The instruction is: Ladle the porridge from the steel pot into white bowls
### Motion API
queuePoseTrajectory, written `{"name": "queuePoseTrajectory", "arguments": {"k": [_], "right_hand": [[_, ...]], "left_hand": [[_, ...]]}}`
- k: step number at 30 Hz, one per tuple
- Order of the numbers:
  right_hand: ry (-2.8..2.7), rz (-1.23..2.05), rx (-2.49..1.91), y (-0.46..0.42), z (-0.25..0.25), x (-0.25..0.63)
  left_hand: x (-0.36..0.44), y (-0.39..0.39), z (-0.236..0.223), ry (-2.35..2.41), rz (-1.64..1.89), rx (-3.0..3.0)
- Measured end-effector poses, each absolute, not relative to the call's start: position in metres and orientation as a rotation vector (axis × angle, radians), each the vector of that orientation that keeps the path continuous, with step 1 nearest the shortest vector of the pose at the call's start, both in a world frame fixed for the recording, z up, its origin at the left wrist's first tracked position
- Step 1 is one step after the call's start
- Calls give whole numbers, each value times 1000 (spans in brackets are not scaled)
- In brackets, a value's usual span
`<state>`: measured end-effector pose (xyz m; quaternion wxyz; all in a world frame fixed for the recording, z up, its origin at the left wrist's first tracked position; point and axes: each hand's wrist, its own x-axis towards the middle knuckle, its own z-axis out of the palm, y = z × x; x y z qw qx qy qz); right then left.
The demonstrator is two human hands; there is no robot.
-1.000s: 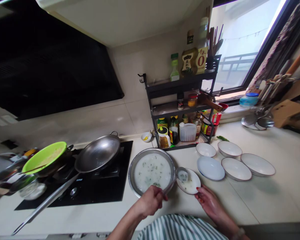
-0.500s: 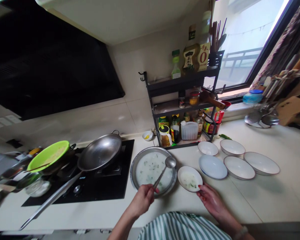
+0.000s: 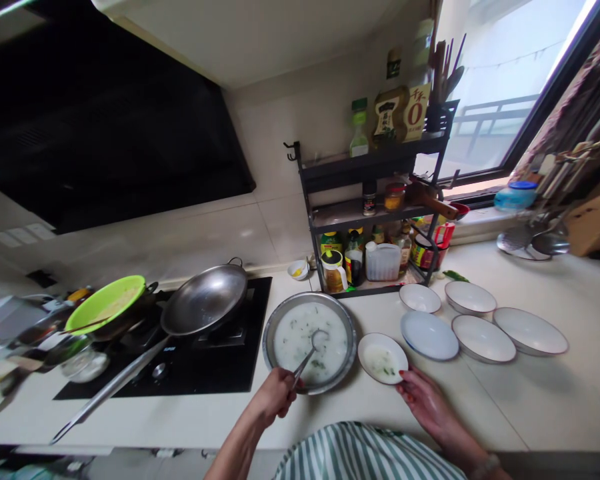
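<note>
One ladle (image 3: 306, 364) is dipping back into the soup (image 3: 297, 339), left hand (image 3: 275, 395) gripping it, right hand (image 3: 424, 399) pinching the small bowl (image 3: 380, 355), so serving's probably still going.

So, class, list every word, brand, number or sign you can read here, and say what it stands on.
"千禾" on the cream label, top shelf.
"0", large and red, same label.
"藤椒油", apparently, on the bottle beside it.
Too small or blurred: the mark on the stove and the other labels on the rack.
</note>
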<state>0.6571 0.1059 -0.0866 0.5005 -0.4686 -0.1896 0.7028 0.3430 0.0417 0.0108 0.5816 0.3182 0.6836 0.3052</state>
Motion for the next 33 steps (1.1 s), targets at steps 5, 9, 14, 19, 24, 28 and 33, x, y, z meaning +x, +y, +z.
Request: {"name": "queuePoseTrajectory", "arguments": {"k": [5,9,14,19,24,28,33], "right_hand": [[-461,1699,-1137,106,-91,661],[-494,1684,-1149,107,-96,662],[-472,1675,-1159,107,-96,660],[-417,1692,-1162,107,-93,659],[-445,1695,-1161,108,-97,660],[-475,1684,-1155,107,-98,659],[-426,1710,-1139,107,-94,658]], "left_hand": [[337,41,21,1397,813,423],[333,39,25,1369,845,387],[330,34,24,1368,871,401],[328,32,23,1403,874,423],[330,29,21,1496,875,552],[330,28,20,1550,876,603],[327,29,25,1398,895,451]]}}
